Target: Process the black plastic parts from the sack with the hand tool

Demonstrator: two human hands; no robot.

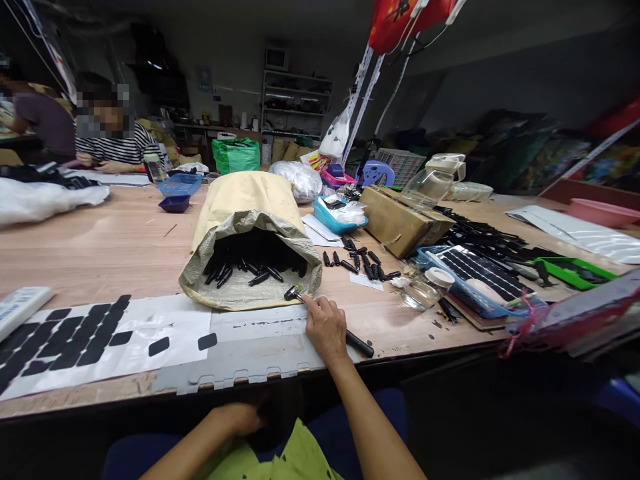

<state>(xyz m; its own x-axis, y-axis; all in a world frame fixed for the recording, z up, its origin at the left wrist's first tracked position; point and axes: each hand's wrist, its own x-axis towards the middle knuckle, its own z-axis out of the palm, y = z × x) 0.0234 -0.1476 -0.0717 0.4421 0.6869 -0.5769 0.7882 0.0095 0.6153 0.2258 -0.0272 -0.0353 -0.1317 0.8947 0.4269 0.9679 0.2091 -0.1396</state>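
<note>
My right hand (pixel 326 327) rests on the wooden table (pixel 125 247) just in front of an open woven sack (pixel 249 220) full of black tube-shaped parts. It grips a black handled tool (pixel 330 320) whose head points at the sack's mouth. My left hand (pixel 243 419) is down below the table edge, near my lap; its fingers are hidden. A white sheet (pixel 150 333) with several black rounded stickers lies to the left of my right hand. A grey foam strip (pixel 250 363) lies along the table's front edge.
Loose black parts (pixel 360 260) lie right of the sack, beside a cardboard box (pixel 400 223), a blue tray with a solar panel (pixel 475 273) and a green tray (pixel 575 270). A person in a striped shirt (pixel 117 147) sits at the far left. A remote (pixel 20 307) lies at the left.
</note>
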